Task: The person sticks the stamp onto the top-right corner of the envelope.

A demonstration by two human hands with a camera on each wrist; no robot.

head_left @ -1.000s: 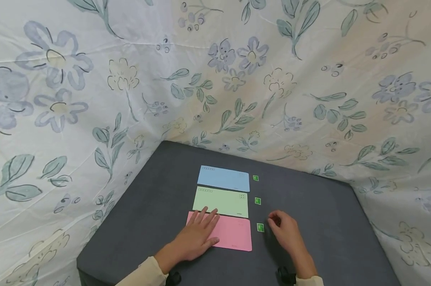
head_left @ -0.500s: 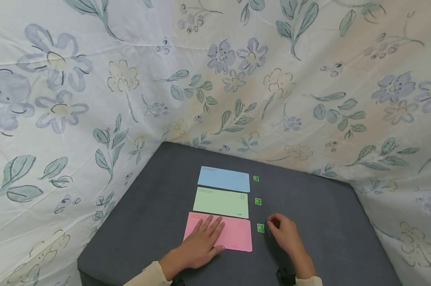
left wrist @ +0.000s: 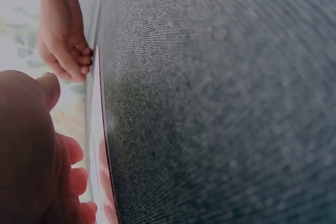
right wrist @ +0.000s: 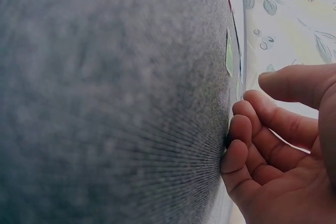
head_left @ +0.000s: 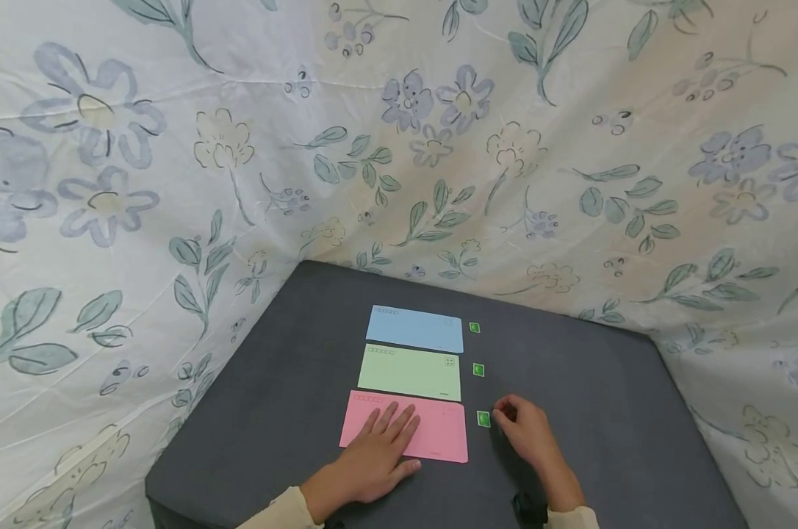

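My left hand point(head_left: 380, 457) lies over the pink envelope point(head_left: 441, 435), fingers spread and straight, covering part of its lower left. In the left wrist view the fingers hover close over the pink paper point(left wrist: 102, 163). Just right of a small green stamp point(head_left: 483, 419) is my right hand point(head_left: 526, 430), loosely curled and holding nothing. The right wrist view has the thumb apart from the other fingers point(right wrist: 240, 156), whose tips are at the tabletop, with the stamp point(right wrist: 229, 53) beyond. A light green envelope point(head_left: 408, 373) and a blue envelope point(head_left: 415, 329) lie in a column above the pink one.
Two more green stamps sit right of the envelopes: one stamp point(head_left: 479, 369) beside the green envelope, another stamp point(head_left: 475, 328) beside the blue. Everything lies on a dark grey table point(head_left: 591, 389). Floral cloth point(head_left: 439, 147) hangs around its back and sides.
My left hand has slid right and toward me over the pink envelope, baring the row of boxes at its top left. The right hand has stayed almost still beside the nearest stamp.
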